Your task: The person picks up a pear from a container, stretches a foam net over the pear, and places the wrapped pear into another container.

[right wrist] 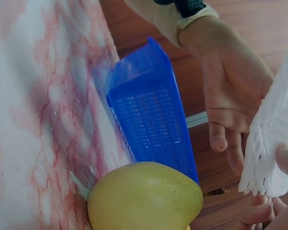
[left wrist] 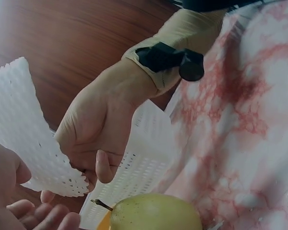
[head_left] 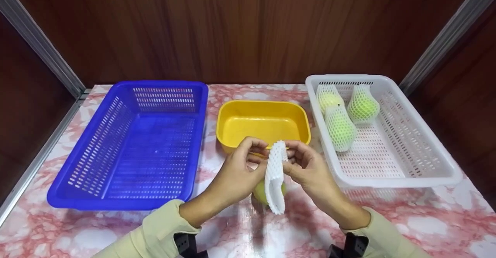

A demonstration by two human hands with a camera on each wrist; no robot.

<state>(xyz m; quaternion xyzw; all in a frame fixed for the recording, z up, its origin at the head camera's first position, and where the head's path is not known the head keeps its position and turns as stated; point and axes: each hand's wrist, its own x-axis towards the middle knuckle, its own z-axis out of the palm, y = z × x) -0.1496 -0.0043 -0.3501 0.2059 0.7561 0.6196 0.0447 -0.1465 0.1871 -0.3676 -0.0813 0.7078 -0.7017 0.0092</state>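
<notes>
A white foam net sleeve (head_left: pixel 276 172) is held up, flattened, between both hands. My left hand (head_left: pixel 242 169) pinches it from the left side, thumb against the mesh. From the other side my right hand (head_left: pixel 312 171) pinches the same sleeve near its upper end. Below and partly behind it, a yellow-green pear (head_left: pixel 260 194) sits on the table. In the left wrist view the pear (left wrist: pixel 156 213) shows its dark stem, apart from the fingers. The right wrist view shows the pear (right wrist: pixel 144 196) lying on its side beneath the sleeve (right wrist: pixel 271 148).
A blue basket (head_left: pixel 128 203) stands at the left. Behind the hands is a yellow tub (head_left: pixel 263 105). The white basket (head_left: pixel 395 182) at the right holds several net-covered pears (head_left: pixel 341 130) in its left and back part. Wood-look panels rise behind the marbled table (head_left: pixel 228 231).
</notes>
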